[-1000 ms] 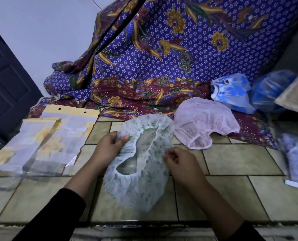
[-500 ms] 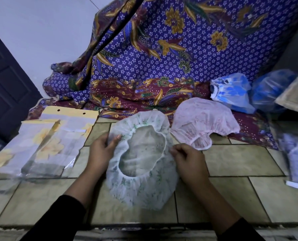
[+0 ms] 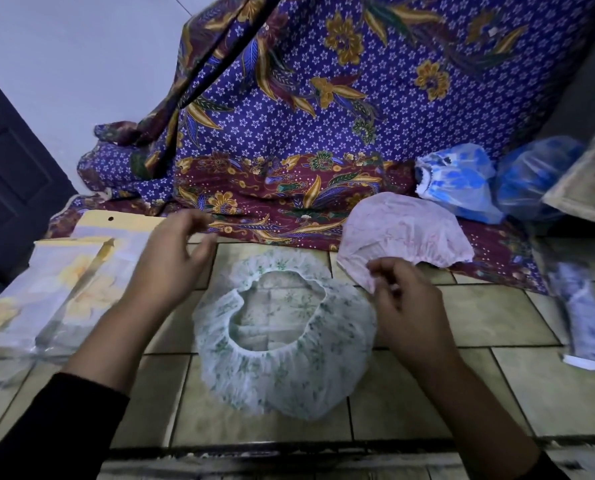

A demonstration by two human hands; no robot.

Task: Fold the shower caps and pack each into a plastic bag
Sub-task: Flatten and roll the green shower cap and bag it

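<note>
A white shower cap with a green leaf print [image 3: 282,372] lies flat on the tiled floor [image 3: 490,313], its elastic opening facing up. My left hand [image 3: 171,261] hovers above and left of the cap with fingers spread, touching nothing. My right hand [image 3: 403,306] is at the cap's right rim, fingers loosely curled, with nothing visibly between them. A pink shower cap [image 3: 407,230] lies just behind my right hand. Clear plastic bags with yellow flower cards [image 3: 64,289] lie on the floor to the left.
A purple and maroon batik cloth [image 3: 306,133] drapes down behind the caps. Two blue shower caps [image 3: 459,181] [image 3: 535,174] sit at the back right. A bagged blue-patterned cap [image 3: 580,310] lies at the right edge. A dark door [image 3: 8,174] stands at left.
Both hands have let go of the green-print cap, which now lies spread on the floor. My left hand has lifted up and away; my right hand has shifted to the right.
</note>
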